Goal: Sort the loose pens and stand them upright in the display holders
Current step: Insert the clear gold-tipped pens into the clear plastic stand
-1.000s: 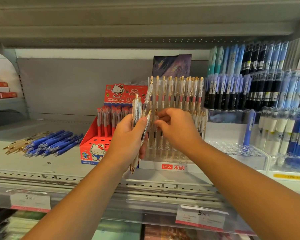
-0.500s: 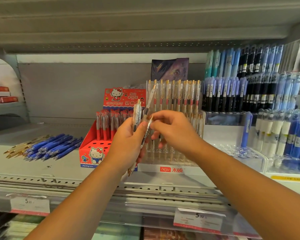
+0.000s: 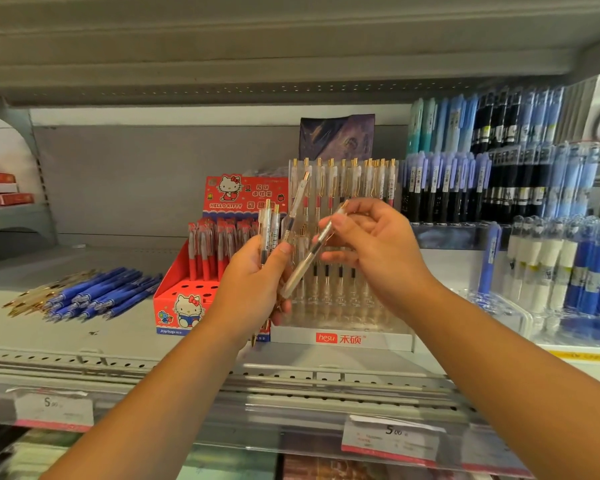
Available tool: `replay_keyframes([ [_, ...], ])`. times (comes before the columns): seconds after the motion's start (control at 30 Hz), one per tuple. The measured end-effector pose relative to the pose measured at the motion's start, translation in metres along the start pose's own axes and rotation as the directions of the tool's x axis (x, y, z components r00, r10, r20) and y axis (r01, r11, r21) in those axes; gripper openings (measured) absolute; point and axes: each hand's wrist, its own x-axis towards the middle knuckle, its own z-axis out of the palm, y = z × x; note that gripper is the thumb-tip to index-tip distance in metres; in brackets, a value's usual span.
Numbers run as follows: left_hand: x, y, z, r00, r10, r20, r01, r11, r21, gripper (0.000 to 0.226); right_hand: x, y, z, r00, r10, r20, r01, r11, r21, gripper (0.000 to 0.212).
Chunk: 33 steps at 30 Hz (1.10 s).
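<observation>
Left hand (image 3: 253, 289) grips a bunch of clear pens (image 3: 274, 230); right hand (image 3: 374, 251) pinches one pen (image 3: 312, 254), tilted, before the clear holder (image 3: 343, 320).

The left hand (image 3: 253, 289) covers the lower barrels of the bunch of clear pens (image 3: 271, 230) it grips, and also the near right corner of the Hello Kitty box (image 3: 184, 306). The right hand (image 3: 378, 251) hides part of the single clear pen (image 3: 309, 258) it pinches. The fine print on the price labels (image 3: 392, 434) is too blurred to read. The red boxes (image 3: 0, 188) are cut off by the left edge, and the blue pens (image 3: 589, 268) by the right edge.
</observation>
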Motion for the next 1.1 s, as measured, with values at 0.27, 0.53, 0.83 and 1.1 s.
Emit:
replay_keyframes([
  [0.27, 0.005, -0.004, -0.002, 0.998, -0.004, -0.070, 0.004, 1.000, 0.004, 0.017, 0.011, 0.006, -0.011, 0.969, -0.074, -0.234, 0.068, 0.997, -0.033, 0.014],
  [0.53, 0.003, -0.002, -0.002, 1.000, -0.020, -0.020, 0.019, 0.999, -0.039, 0.016, 0.011, 0.019, -0.006, 0.963, -0.234, -0.133, 0.153, 0.882, -0.445, 0.021],
  [0.83, 0.002, 0.001, 0.000, 1.000, -0.017, -0.011, 0.016, 0.997, -0.074, 0.015, 0.014, 0.029, 0.001, 0.980, -0.196, -0.025, 0.130, 0.734, -0.666, 0.023],
  [1.1, 0.002, 0.001, -0.001, 1.000, -0.019, 0.012, 0.020, 0.996, -0.089, 0.016, 0.018, 0.027, 0.004, 0.991, -0.133, -0.009, 0.090, 0.717, -0.691, 0.015],
])
